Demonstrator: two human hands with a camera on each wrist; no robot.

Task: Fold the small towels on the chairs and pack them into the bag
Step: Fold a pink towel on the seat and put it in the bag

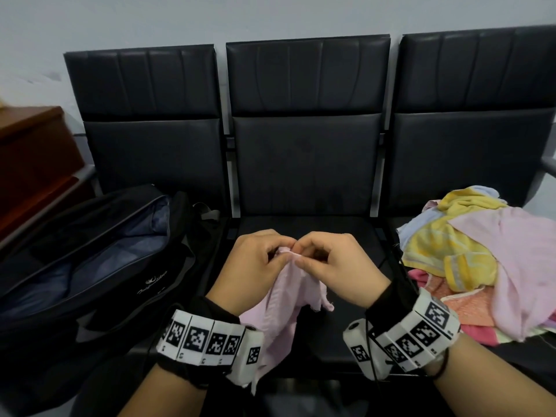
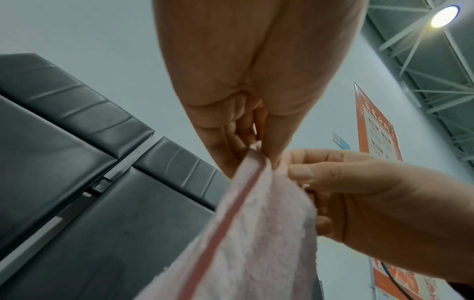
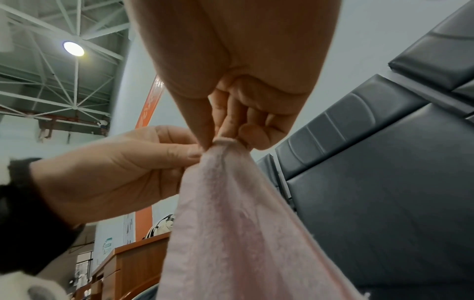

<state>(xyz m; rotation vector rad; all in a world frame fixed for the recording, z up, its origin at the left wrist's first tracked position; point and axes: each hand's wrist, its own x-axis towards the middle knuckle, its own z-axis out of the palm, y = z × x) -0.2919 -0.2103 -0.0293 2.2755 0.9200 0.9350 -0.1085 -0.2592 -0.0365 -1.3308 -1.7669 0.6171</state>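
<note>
A small pale pink towel [image 1: 285, 296] hangs above the middle chair seat [image 1: 307, 230], held at its top edge by both hands close together. My left hand [image 1: 258, 266] pinches that edge between thumb and fingers, and my right hand [image 1: 334, 266] pinches it just beside. In the left wrist view the pink towel [image 2: 256, 233] shows a darker pink stripe along its hem. In the right wrist view the towel [image 3: 231, 223] droops from the pinch. A black bag [image 1: 90, 266] lies unzipped on the left chair. A heap of towels [image 1: 481, 260], yellow, pink, blue and orange, lies on the right chair.
Three black padded chairs stand in a row against a pale wall [image 1: 270, 16]. A brown wooden cabinet [image 1: 33, 152] stands at the far left beside the bag. A metal armrest [image 1: 547, 167] juts out at the right edge.
</note>
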